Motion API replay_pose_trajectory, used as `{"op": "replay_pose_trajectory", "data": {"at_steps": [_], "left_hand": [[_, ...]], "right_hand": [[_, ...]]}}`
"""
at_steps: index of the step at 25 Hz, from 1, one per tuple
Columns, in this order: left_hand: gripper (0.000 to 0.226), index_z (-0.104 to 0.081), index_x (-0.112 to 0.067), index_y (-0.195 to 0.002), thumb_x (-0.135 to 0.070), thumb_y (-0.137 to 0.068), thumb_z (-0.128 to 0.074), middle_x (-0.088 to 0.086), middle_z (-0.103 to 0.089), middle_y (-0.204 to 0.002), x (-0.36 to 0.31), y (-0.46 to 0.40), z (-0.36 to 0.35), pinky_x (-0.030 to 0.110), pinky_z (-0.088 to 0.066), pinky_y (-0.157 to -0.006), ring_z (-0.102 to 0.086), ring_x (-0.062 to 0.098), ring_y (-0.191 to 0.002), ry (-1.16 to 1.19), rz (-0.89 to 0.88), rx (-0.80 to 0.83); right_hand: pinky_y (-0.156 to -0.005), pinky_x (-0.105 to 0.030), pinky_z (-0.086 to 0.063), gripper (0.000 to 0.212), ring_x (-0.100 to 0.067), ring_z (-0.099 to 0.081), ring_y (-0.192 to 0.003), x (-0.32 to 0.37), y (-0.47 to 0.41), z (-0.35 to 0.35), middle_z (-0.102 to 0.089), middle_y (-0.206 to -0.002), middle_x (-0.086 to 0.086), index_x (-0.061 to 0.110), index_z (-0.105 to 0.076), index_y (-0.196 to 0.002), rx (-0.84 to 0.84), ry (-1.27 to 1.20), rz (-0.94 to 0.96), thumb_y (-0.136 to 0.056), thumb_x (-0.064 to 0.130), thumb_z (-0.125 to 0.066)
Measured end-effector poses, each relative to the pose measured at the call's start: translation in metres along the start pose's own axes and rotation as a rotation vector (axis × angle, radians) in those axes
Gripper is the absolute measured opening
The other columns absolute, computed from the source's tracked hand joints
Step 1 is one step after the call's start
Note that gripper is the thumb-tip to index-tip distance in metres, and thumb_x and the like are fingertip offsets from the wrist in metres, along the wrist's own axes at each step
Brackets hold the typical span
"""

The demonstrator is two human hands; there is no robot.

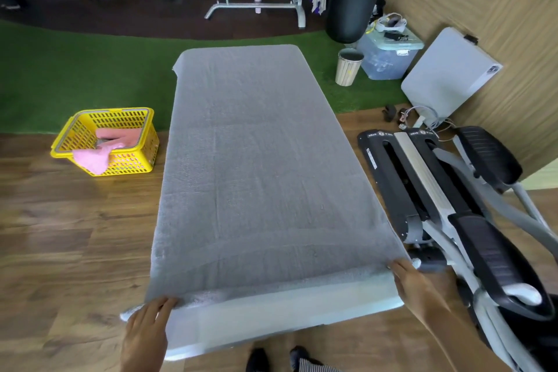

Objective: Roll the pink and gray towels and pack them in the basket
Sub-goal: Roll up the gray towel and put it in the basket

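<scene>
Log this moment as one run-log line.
gray towel: flat on table | left hand, right hand: at near corners | pink towel: in basket, unrolled

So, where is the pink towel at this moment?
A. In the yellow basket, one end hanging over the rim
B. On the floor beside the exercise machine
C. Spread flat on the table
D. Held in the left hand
A: the pink towel lies in the yellow basket on the floor, with one end draped over the front rim, while the gray towel covers the table.
</scene>
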State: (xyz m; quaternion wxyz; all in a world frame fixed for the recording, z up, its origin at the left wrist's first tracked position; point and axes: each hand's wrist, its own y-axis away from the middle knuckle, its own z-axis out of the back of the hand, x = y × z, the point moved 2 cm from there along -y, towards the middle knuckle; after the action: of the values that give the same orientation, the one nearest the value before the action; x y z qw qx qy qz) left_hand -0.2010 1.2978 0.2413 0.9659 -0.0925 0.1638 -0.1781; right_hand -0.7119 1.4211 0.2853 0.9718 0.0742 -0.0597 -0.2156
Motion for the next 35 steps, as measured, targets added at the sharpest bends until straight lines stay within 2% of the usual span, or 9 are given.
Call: {"op": "replay_pose_trajectory", "data": {"at_steps": [1, 4, 8, 12, 15, 20, 25, 30, 35], "left_hand": [[0.059, -0.053, -0.017, -0.104, -0.001, -0.055, -0.024, 0.012, -0.067, -0.089, 0.000, -0.010, 0.004, 0.035, -0.038, -0.076, -0.047, 0.024, -0.085, 0.034, 0.033, 0.138], [0.058, -0.050, -0.019, -0.104, -0.005, -0.055, -0.021, 0.002, -0.055, -0.099, 0.006, -0.018, -0.002, 0.042, -0.045, -0.062, -0.046, 0.022, -0.084, -0.040, 0.010, 0.045], [0.060, -0.055, -0.016, -0.104, 0.000, -0.054, -0.026, 0.000, -0.055, -0.100, 0.014, -0.024, -0.003, 0.035, -0.041, -0.061, -0.056, 0.024, -0.086, -0.077, 0.005, 0.073], [0.052, -0.063, -0.007, -0.099, 0.020, -0.056, -0.051, 0.015, -0.062, -0.098, 0.008, -0.022, -0.008, 0.050, -0.052, -0.066, -0.066, 0.039, -0.080, -0.115, 0.096, -0.039], [0.026, -0.065, -0.018, -0.094, -0.013, -0.077, -0.047, 0.009, -0.067, -0.095, -0.005, -0.016, 0.003, 0.050, -0.043, -0.074, -0.066, 0.032, -0.080, -0.197, 0.136, -0.127], [0.033, -0.075, -0.011, -0.083, -0.027, -0.087, -0.047, 0.004, -0.072, -0.082, -0.001, -0.014, 0.008, 0.042, -0.045, -0.067, -0.068, 0.029, -0.069, -0.188, 0.088, -0.225], [0.042, -0.064, -0.018, -0.100, -0.003, -0.071, -0.039, 0.004, -0.069, -0.092, 0.013, -0.010, 0.000, 0.040, -0.041, -0.079, -0.059, 0.024, -0.086, -0.153, 0.030, -0.155], [0.055, -0.053, -0.025, -0.102, -0.005, -0.057, -0.028, 0.002, -0.065, -0.079, 0.013, -0.010, 0.005, 0.045, -0.039, -0.073, -0.060, 0.027, -0.074, -0.251, 0.093, 0.030], [0.055, -0.054, -0.029, -0.101, -0.005, -0.057, -0.031, -0.001, -0.060, -0.084, 0.028, -0.011, 0.013, 0.044, -0.042, -0.065, -0.057, 0.021, -0.077, -0.286, 0.025, 0.057]], "right_hand": [[-0.079, -0.030, -0.046, 0.026, -0.032, -0.060, -0.099, 0.003, -0.001, 0.002, -0.057, -0.119, -0.011, 0.015, -0.058, -0.110, 0.052, -0.049, 0.010, -0.085, 0.008, -0.057], [-0.060, -0.017, -0.043, 0.041, -0.019, -0.065, -0.064, -0.012, -0.012, -0.009, -0.065, -0.084, -0.003, 0.020, -0.064, -0.087, 0.015, -0.062, 0.037, -0.060, -0.009, -0.073], [-0.066, -0.027, -0.044, 0.021, -0.022, -0.057, -0.073, -0.018, -0.027, -0.012, -0.058, -0.085, -0.003, 0.019, -0.056, -0.085, 0.047, -0.144, 0.086, -0.078, -0.002, -0.058], [-0.060, -0.026, -0.038, 0.018, -0.017, -0.047, -0.067, -0.014, -0.030, -0.005, -0.053, -0.083, 0.001, 0.009, -0.060, -0.090, 0.014, -0.224, 0.126, -0.077, -0.004, -0.061], [-0.055, -0.019, -0.039, 0.022, -0.016, -0.050, -0.061, -0.023, -0.029, -0.012, -0.054, -0.081, 0.000, 0.008, -0.061, -0.083, -0.032, -0.235, 0.183, -0.071, -0.010, -0.067], [-0.058, -0.013, -0.039, 0.031, -0.002, -0.045, -0.059, -0.032, -0.032, -0.021, -0.052, -0.078, 0.004, 0.013, -0.059, -0.066, -0.043, -0.248, 0.225, -0.058, -0.012, -0.076], [-0.055, -0.010, -0.032, 0.029, -0.007, -0.049, -0.064, -0.030, -0.034, -0.018, -0.062, -0.080, -0.006, 0.007, -0.068, -0.076, -0.097, -0.244, 0.219, -0.053, -0.010, -0.074], [-0.053, -0.012, -0.033, 0.033, -0.017, -0.058, -0.053, -0.027, -0.034, -0.013, -0.048, -0.070, 0.011, 0.011, -0.066, -0.072, -0.094, -0.234, 0.233, -0.050, -0.011, -0.081], [-0.052, -0.013, -0.035, 0.032, -0.013, -0.057, -0.055, -0.024, -0.032, -0.010, -0.053, -0.072, 0.008, 0.012, -0.067, -0.069, -0.092, -0.257, 0.221, -0.050, -0.009, -0.082]]}}
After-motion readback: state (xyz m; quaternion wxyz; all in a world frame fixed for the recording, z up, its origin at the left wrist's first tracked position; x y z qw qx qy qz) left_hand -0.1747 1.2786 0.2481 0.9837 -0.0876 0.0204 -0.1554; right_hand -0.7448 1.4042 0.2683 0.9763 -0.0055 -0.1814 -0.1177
